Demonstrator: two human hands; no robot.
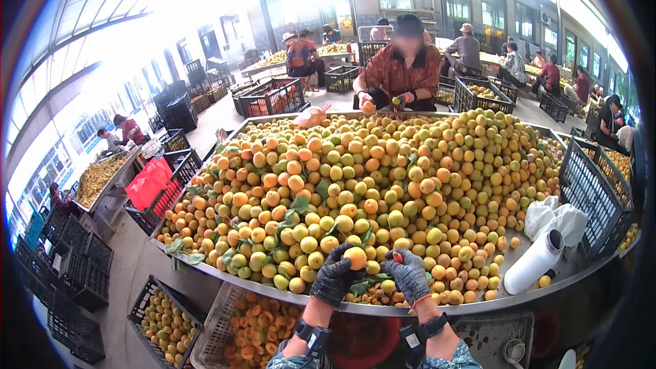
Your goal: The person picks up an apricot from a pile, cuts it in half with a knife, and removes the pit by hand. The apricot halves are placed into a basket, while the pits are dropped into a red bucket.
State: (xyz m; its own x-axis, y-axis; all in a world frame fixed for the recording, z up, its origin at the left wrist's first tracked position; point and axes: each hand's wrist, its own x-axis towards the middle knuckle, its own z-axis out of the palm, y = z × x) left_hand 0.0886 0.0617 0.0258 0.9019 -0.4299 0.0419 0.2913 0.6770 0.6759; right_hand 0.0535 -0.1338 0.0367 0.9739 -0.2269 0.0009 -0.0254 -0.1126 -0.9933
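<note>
Both of my hands wear dark grey gloves and wrist-worn devices, and they are at the near edge of a large heap of apricots (328, 184). My left hand (333, 277) is closed around a single orange-yellow apricot (355, 257). Just to its right, my right hand (408, 275) is curled around a small object with a red part (398, 257), mostly hidden by the fingers. A gap separates the two hands. Green leaves lie among the fruit. Below the table edge, a pale crate (210, 324) holds split apricots (256, 328).
A white bottle (536, 263) and a white plastic bag (555, 221) lie on the table's right side. Black crates (594, 181) flank it. A red basin (365, 340) is below the edge. Across the heap, a person (403, 68) handles fruit; others work behind.
</note>
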